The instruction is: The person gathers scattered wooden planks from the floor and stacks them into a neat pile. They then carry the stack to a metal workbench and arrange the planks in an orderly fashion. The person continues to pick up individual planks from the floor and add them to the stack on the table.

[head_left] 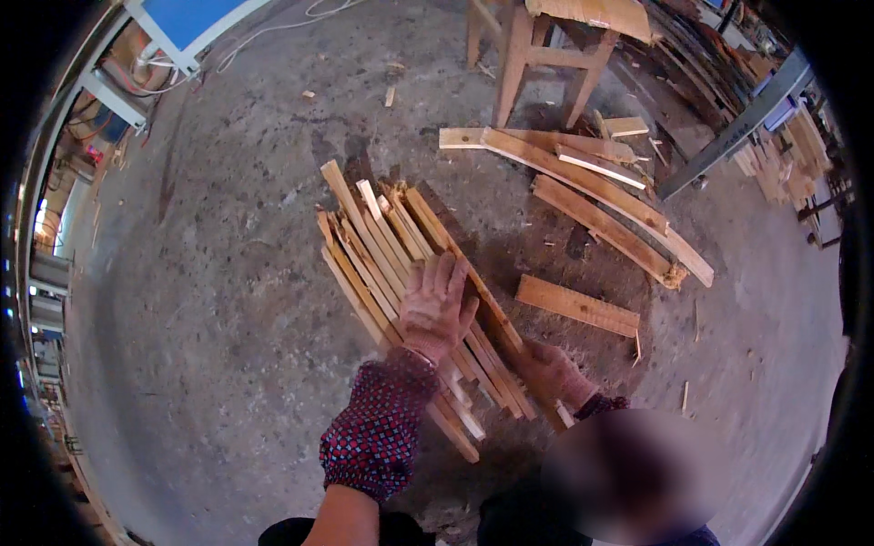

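A bundle of thin wooden strips [364, 246] lies slantwise on the concrete floor in front of me, their ends uneven and some splintered. Across the middle of the bundle my left hand [435, 305], in a pinkish work glove, rests flat with fingers stretched. A longer wooden board [487, 300] stands tilted along the bundle's right side. Near its lower end my right hand [551, 373], also gloved, grips it from the right; the fingers are partly hidden by the board. Patterned sleeve covers reach to both wrists.
Right of the bundle lies a short wooden board [578, 305]. Beyond it are several longer boards [583, 187] in a loose heap. A wooden stool [564, 55] stands at the back, beside a slanting metal bar [737, 127]. A blue-topped machine [187, 23] is at far left.
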`<move>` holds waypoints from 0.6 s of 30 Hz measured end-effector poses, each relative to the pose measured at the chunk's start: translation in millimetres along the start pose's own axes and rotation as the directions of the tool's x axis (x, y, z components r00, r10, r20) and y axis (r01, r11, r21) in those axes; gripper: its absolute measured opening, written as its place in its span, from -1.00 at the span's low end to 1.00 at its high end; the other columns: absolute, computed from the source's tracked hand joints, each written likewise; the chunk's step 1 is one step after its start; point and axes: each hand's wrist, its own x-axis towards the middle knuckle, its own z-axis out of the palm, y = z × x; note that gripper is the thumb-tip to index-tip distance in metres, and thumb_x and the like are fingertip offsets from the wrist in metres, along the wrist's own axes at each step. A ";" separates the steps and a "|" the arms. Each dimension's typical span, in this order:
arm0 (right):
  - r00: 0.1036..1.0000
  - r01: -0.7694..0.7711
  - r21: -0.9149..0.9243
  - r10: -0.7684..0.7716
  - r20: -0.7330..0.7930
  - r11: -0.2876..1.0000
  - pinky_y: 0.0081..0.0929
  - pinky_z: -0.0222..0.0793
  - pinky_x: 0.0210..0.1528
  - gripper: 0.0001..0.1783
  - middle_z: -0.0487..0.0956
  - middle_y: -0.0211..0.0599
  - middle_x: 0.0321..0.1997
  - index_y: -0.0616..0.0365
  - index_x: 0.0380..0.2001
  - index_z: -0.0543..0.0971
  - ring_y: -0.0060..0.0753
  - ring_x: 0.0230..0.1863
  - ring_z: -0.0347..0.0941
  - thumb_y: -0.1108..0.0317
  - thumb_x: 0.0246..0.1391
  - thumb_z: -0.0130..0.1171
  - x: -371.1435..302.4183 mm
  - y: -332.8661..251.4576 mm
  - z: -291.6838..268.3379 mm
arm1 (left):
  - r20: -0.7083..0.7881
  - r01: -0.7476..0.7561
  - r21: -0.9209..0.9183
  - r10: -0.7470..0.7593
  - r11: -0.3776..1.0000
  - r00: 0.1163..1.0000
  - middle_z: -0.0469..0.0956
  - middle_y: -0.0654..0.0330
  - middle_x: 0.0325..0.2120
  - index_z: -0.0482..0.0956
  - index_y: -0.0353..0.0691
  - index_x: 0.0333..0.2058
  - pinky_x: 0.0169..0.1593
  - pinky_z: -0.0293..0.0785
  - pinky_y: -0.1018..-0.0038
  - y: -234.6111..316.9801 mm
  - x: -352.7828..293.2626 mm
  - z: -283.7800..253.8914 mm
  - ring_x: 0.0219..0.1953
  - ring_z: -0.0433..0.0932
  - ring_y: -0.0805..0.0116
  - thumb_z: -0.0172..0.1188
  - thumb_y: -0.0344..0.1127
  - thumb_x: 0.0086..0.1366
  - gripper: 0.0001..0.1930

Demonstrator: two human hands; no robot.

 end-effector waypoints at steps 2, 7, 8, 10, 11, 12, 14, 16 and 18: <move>0.997 0.062 -0.107 -0.066 -0.041 0.992 -0.40 0.40 0.11 -0.44 0.60 -0.13 0.05 0.19 0.27 0.37 -0.34 0.05 0.51 0.21 0.27 0.10 -6.3 -8.7 5.0 | -0.030 -0.014 0.001 0.014 1.000 0.999 0.35 -0.05 0.17 0.26 -0.27 0.25 0.31 0.13 0.00 -1.6 -2.2 5.0 0.26 0.28 -0.07 0.21 -0.07 0.16 -0.28; 0.961 0.158 -0.269 -0.211 -0.181 0.950 -0.31 0.44 0.14 -0.50 0.58 0.09 0.06 0.25 0.21 0.42 -0.05 0.08 0.54 0.25 0.27 0.09 -17.8 -7.6 14.4 | -0.025 -0.002 -0.014 0.002 1.000 1.000 0.32 -0.06 0.19 0.25 -0.23 0.28 0.33 0.11 -0.02 -2.7 -2.2 7.8 0.27 0.27 -0.07 0.18 -0.04 0.19 -0.28; 0.952 0.199 -0.283 -0.253 -0.172 0.938 -0.30 0.44 0.14 -0.49 0.57 0.10 0.07 0.25 0.22 0.41 -0.04 0.09 0.53 0.25 0.27 0.09 -15.7 2.2 14.2 | -0.028 -0.002 -0.006 0.002 1.000 1.000 0.32 -0.05 0.19 0.26 -0.21 0.28 0.33 0.11 -0.02 -1.2 -1.3 6.1 0.27 0.26 -0.07 0.18 -0.04 0.19 -0.29; 0.930 0.277 -0.308 -0.334 -0.151 0.910 -0.27 0.43 0.15 -0.48 0.55 0.11 0.11 0.25 0.24 0.38 -0.01 0.12 0.51 0.25 0.27 0.08 -11.2 13.0 11.8 | -0.029 -0.002 0.009 0.002 1.000 1.000 0.31 -0.04 0.20 0.28 -0.18 0.27 0.34 0.11 -0.02 0.5 -1.6 4.1 0.28 0.26 -0.06 0.17 -0.03 0.19 -0.30; 0.943 0.251 -0.298 -0.302 -0.139 0.921 -0.26 0.43 0.15 -0.48 0.55 0.12 0.10 0.25 0.24 0.38 -0.01 0.12 0.51 0.25 0.28 0.07 -11.6 17.7 9.8 | -0.041 -0.010 0.036 0.011 0.999 0.999 0.31 -0.03 0.20 0.28 -0.16 0.28 0.34 0.11 -0.03 0.3 -2.8 7.8 0.28 0.26 -0.05 0.17 -0.03 0.20 -0.30; 0.955 0.227 -0.291 -0.271 -0.123 0.930 -0.24 0.43 0.15 -0.48 0.55 0.12 0.10 0.25 0.24 0.38 0.00 0.12 0.51 0.24 0.28 0.07 -13.4 5.8 6.8 | -0.055 -0.015 0.065 0.019 0.998 0.998 0.30 -0.02 0.21 0.28 -0.14 0.28 0.34 0.10 -0.03 -2.4 -4.8 13.7 0.28 0.26 -0.05 0.16 -0.03 0.20 -0.31; 0.970 0.187 -0.265 -0.220 -0.100 0.946 -0.24 0.42 0.15 -0.48 0.54 0.13 0.11 0.24 0.24 0.38 0.01 0.13 0.50 0.24 0.28 0.06 -16.6 -12.3 5.3 | -0.047 -0.019 0.090 0.024 0.996 0.999 0.29 -0.01 0.22 0.28 -0.10 0.29 0.34 0.10 -0.04 -6.0 -6.9 15.2 0.29 0.25 -0.04 0.15 -0.03 0.21 -0.32; 0.981 0.150 -0.239 -0.175 -0.088 0.959 -0.24 0.42 0.15 -0.47 0.53 0.13 0.12 0.24 0.24 0.37 0.02 0.13 0.50 0.23 0.28 0.06 -19.3 -23.6 5.4 | -0.013 -0.018 0.074 0.019 0.997 1.000 0.28 0.00 0.22 0.28 -0.07 0.29 0.34 0.10 -0.05 -6.3 -7.7 11.8 0.29 0.25 -0.04 0.15 -0.03 0.21 -0.32; 0.973 0.158 -0.293 -0.200 -0.119 0.943 -0.24 0.43 0.13 -0.50 0.54 0.09 0.10 0.23 0.21 0.41 0.02 0.11 0.50 0.23 0.27 0.06 -17.9 -17.6 11.0 | -0.069 -0.022 0.049 0.025 0.999 0.997 0.29 0.00 0.22 0.29 -0.11 0.28 0.34 0.11 -0.05 -8.2 -9.8 15.0 0.29 0.25 -0.04 0.16 -0.02 0.21 -0.32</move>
